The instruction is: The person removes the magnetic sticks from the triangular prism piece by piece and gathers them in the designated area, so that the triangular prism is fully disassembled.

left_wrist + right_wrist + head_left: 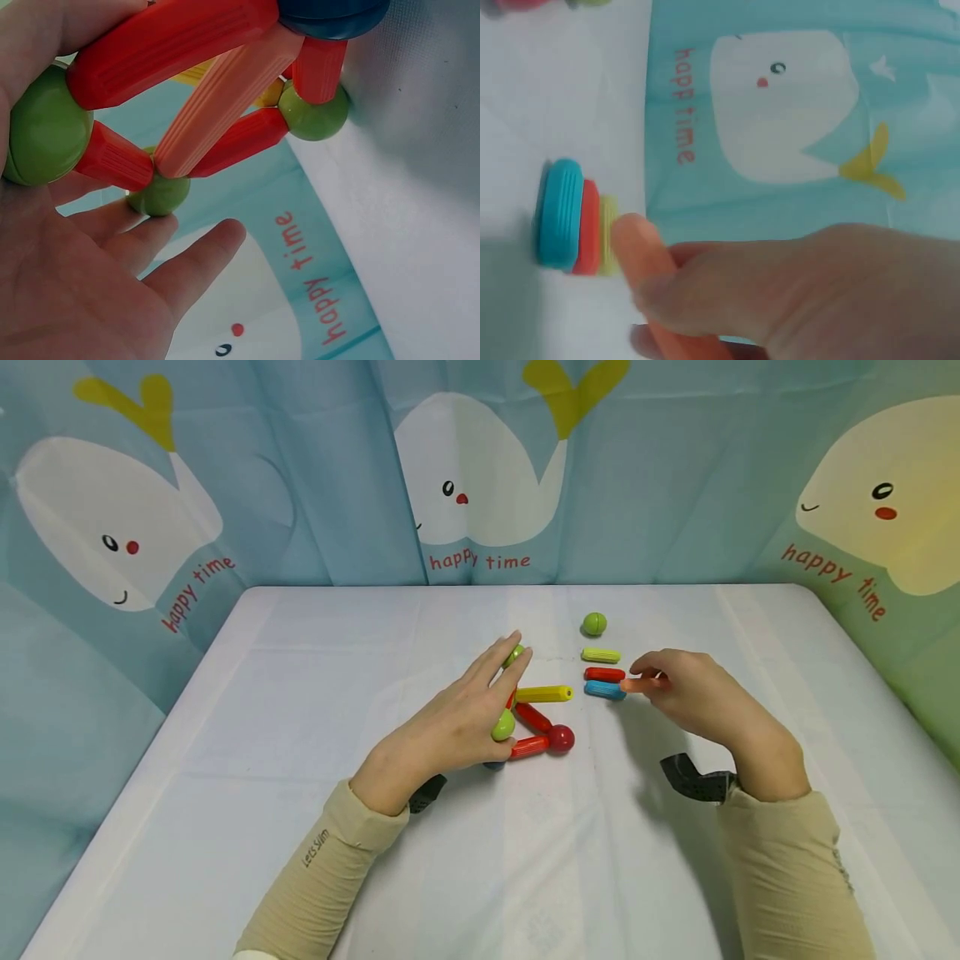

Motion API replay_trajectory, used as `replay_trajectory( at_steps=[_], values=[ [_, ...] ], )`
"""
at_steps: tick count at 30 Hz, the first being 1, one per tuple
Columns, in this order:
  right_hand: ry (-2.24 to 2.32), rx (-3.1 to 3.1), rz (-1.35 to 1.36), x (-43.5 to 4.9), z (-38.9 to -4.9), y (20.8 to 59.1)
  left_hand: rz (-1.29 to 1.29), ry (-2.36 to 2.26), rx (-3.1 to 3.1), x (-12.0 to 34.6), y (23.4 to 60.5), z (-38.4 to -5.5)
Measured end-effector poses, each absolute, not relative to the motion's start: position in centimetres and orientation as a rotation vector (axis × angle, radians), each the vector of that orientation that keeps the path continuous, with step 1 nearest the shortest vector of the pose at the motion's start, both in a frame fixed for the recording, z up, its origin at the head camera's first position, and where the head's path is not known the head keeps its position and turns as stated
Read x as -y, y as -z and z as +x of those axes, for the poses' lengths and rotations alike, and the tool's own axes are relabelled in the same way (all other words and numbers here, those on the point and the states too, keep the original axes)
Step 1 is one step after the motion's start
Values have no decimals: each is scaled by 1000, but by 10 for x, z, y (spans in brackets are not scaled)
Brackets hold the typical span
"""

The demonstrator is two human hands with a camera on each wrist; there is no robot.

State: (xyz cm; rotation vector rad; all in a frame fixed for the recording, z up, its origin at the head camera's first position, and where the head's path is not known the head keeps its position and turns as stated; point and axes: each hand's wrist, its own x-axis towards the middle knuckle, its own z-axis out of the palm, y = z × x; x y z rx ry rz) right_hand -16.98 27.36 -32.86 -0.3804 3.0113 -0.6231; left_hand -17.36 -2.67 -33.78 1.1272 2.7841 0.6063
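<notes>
Right hand pinches 1 orange rod, right of the frame; left hand, spread, I judge, steadies the frame.

Left hand: bare, just beyond the left cuff
Left cuff: beige, a wide band
Left sleeve: matching beige cloth, lightly wrinkled, below the left cuff
Lettering: small, dark, "Let's Slim", near the left cuff
Left wrist piece: black, partly hidden, beside the left cuff
Right hand: bare, well right of the left cuff
Right sleeve: beige, dark marks along its outer edge
Right wrist piece: black, bent
</notes>
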Motion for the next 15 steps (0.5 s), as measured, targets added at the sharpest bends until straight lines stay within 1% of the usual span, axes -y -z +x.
replay_trajectory(
  at_steps=[4, 8, 15],
  values=[
    [637, -3069, -353, -284, -172, 333, 1132, -593, -2775, 25, 339, -173],
    [609, -3157, -382, -296, -175, 336, 1155, -581, -2777, 23, 340, -174],
    [516, -3199, -406, -308, -192, 337, 1168, -597, -2791, 24, 340, -173]
  ],
)
